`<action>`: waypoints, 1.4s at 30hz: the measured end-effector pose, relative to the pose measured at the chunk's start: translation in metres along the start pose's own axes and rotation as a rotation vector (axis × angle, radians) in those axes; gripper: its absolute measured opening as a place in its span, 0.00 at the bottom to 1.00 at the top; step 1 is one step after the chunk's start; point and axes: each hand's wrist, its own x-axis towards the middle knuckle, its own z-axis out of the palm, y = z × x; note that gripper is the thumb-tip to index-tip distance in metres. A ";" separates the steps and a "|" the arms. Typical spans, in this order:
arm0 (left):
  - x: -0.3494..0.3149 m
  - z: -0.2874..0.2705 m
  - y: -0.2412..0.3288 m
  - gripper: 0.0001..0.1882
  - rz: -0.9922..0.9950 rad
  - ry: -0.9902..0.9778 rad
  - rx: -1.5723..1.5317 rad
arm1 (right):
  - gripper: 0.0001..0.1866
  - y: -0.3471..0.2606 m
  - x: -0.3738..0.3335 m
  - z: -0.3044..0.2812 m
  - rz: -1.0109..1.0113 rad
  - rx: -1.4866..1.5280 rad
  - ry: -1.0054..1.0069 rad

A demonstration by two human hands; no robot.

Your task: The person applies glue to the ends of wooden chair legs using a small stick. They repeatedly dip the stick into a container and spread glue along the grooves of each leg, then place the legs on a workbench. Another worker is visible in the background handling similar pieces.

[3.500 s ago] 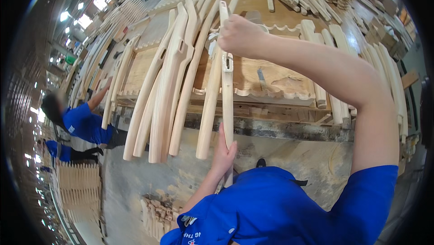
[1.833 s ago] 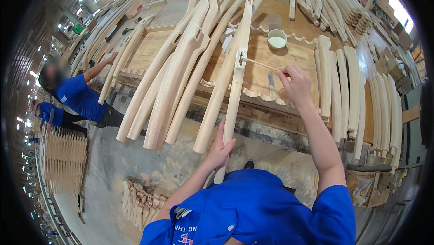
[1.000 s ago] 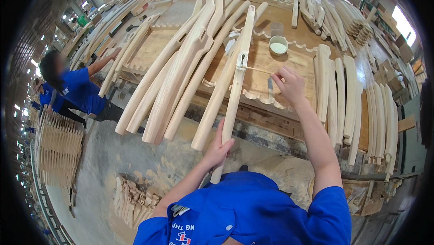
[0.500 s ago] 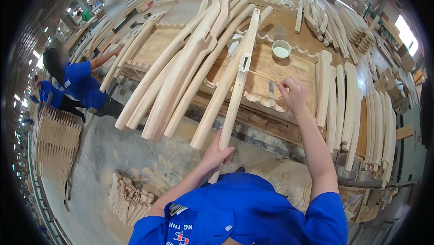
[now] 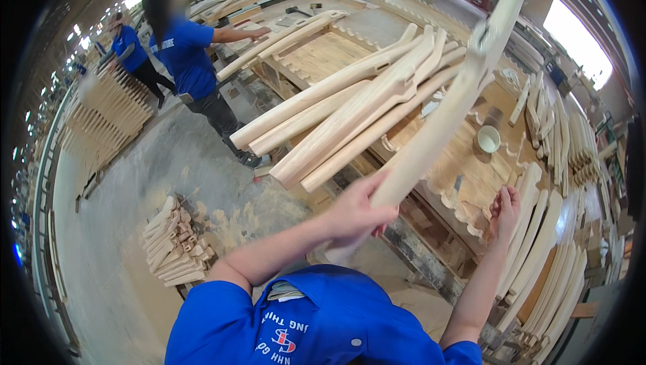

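My left hand (image 5: 360, 213) is wrapped round the lower part of a long, pale, curved wooden chair-leg-like piece (image 5: 431, 143). The piece slants up and away to the right, lifted over the workbench, and its far end with the slot is blurred. My right hand (image 5: 505, 210) is closed, fingers curled together, over the bench's right side; whatever is in its fingers is too small to make out. Beyond it stands a round cup (image 5: 488, 139) of whitish stuff. A small flat brush-like tool (image 5: 457, 184) lies near the bench's scalloped front edge.
Several similar wooden pieces (image 5: 356, 119) lie across the bench, ends overhanging its front. More pieces (image 5: 531, 230) lean along the right. Short wooden parts (image 5: 176, 244) are heaped on the floor at left. A co-worker in blue (image 5: 185, 52) reaches over the bench's left end; another stands behind.
My left hand has raised the wooden piece and swung it to the right. My right hand has drawn away from the slot, still closed. The view has turned left.
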 end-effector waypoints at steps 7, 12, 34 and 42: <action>0.014 -0.149 0.138 0.29 0.539 0.371 0.952 | 0.04 -0.016 -0.032 0.032 -0.021 0.069 0.060; 0.040 -0.260 0.148 0.27 0.442 0.526 1.100 | 0.06 -0.018 -0.062 0.057 -0.105 0.093 0.142; 0.184 -0.457 0.054 0.22 -0.121 0.601 1.650 | 0.08 -0.012 -0.150 0.158 -0.233 0.012 0.426; 0.138 -0.217 0.131 0.23 0.854 -0.501 0.655 | 0.11 -0.014 -0.192 0.132 -0.080 0.167 0.541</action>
